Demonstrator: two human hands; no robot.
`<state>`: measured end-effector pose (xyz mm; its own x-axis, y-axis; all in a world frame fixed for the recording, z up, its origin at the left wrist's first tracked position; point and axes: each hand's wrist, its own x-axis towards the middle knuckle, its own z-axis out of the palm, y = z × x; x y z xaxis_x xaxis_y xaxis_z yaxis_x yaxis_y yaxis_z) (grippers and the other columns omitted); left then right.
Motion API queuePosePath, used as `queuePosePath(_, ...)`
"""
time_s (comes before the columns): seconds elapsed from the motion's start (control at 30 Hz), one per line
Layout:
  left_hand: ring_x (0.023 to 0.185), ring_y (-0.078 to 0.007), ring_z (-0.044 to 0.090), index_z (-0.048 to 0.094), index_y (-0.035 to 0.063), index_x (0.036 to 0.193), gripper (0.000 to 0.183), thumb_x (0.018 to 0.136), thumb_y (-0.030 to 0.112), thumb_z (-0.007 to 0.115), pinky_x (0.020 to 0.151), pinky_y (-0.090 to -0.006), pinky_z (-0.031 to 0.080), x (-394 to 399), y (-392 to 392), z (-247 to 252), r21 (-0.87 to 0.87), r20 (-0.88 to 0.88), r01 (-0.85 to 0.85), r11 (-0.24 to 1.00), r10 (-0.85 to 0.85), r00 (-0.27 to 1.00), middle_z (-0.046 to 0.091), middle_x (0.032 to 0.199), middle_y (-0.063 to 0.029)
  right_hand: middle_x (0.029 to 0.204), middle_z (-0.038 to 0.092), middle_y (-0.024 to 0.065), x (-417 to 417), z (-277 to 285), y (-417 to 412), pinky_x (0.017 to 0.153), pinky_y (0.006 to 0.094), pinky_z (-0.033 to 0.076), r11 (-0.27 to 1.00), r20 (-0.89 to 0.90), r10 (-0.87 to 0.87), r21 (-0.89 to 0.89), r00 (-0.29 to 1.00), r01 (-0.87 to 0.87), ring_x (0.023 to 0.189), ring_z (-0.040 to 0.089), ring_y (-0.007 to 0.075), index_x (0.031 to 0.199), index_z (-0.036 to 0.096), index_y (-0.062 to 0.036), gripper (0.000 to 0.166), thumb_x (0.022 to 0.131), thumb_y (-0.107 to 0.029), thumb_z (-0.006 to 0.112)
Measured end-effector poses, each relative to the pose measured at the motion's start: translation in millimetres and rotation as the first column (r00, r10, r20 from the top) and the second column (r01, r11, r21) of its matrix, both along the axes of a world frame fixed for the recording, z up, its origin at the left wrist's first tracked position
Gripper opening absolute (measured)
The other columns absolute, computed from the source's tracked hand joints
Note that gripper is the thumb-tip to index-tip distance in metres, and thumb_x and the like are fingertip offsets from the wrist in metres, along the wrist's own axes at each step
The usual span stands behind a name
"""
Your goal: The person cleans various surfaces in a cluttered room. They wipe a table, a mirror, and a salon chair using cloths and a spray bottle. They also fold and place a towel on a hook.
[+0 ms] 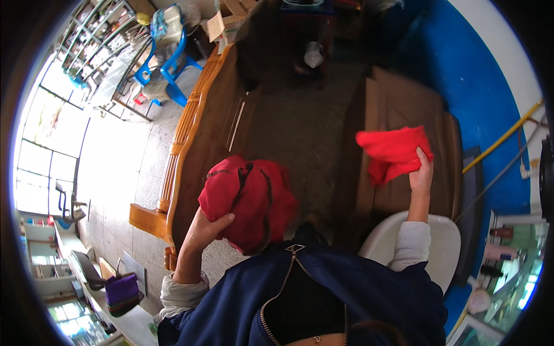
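My left hand (205,229) grips a bunched dark-red cloth item (253,199) with dark strips along it, perhaps a garment or a bag. The bundle hangs in front of my left side, and its right edge is blurred. In my right hand (420,173) is a folded bright-red cloth (396,149), pinched at its right end with the thumb on top. This cloth is held out to the right, above a brown padded or covered surface (407,108). The two red things are apart from each other. What lies inside the left bundle is hidden.
A curved wooden furniture piece with slats (177,147) stands at left. Beyond it is a blue plastic chair (173,65). A white basin-like shell (446,251) is close by my right elbow. A blue wall (489,108) carries a yellow pipe (502,136). Purple cloth (122,289) lies lower left.
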<state>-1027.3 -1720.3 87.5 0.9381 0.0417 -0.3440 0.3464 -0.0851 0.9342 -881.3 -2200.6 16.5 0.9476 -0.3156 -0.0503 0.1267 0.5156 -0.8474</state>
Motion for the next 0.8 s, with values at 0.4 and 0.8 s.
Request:
queuePosePath(0.4, 0.116, -0.0191, 0.043, 0.036, -0.0019, 0.127, 0.068, 0.071, 0.012, 0.071, 0.098, -0.0322, 0.033, -81, 70, -66, -0.273, -0.053, 0.520, 0.809, -0.552, 0.832, 0.046, 0.124, -0.0101, 0.119, 0.052, 0.0094, -274, 48, 87, 0.093, 0.0350, 0.039, 0.940, -0.006, -0.323, 0.112, 0.946, 0.322, 0.108, 0.051, 0.0222, 0.119, 0.046, -0.0011, 0.044, 0.087, -0.031, 0.049)
queuePosePath(0.8, 0.105, -0.0173, 0.050, 0.046, 0.0001, 0.119, 0.059, 0.071, 0.021, 0.072, 0.092, -0.0300, 0.038, -164, 39, -89, -0.420, -0.190, 0.838, 0.347, -0.937, 0.293, 0.054, 0.114, -0.0095, 0.125, 0.042, 0.0160, -630, 155, 135, 0.089, 0.0362, 0.041, 0.482, 0.201, -0.321, -0.807, 0.926, 0.342, 0.109, 0.047, 0.0242, 0.124, 0.039, -0.0013, 0.044, 0.088, -0.026, 0.046)
